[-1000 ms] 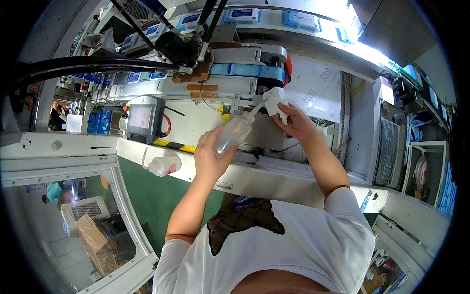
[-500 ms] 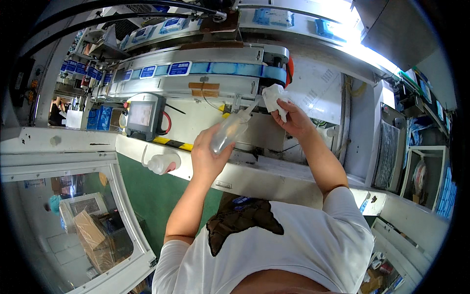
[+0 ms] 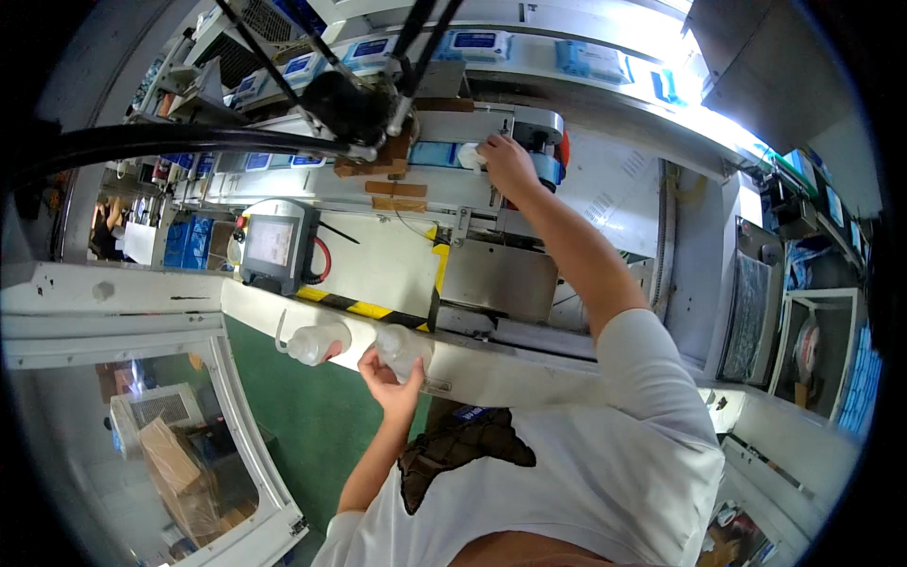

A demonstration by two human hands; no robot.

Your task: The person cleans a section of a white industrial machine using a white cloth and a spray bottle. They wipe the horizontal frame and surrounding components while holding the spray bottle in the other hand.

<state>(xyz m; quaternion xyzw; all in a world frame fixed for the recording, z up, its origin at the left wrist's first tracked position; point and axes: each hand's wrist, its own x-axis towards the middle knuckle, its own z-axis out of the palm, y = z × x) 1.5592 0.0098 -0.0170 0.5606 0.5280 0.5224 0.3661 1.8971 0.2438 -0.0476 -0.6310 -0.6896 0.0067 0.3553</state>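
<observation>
My right hand (image 3: 508,165) reaches out over the conveyor and pinches a white tissue (image 3: 470,156). The tissue touches the blue belt (image 3: 435,154) near the roller end. Close to my body, my left hand (image 3: 389,378) has its thumb and fingers around a translucent squeeze bottle (image 3: 404,350), which is at the white ledge (image 3: 501,380). Another wash bottle (image 3: 316,343), white with a bent spout, stands on that ledge just left of it.
A black robot arm head (image 3: 350,104) with thin rods hangs above the belt's left part. Behind it, blue-and-white packs (image 3: 472,44) lie on a second conveyor. A grey touch-screen panel (image 3: 274,244) stands at left, beside yellow-black striped edging (image 3: 359,308).
My right hand has carried the tissue up and left onto the belt. The squeeze bottle in my left hand has come down toward me to the ledge. The robot arm head has swung down over the belt.
</observation>
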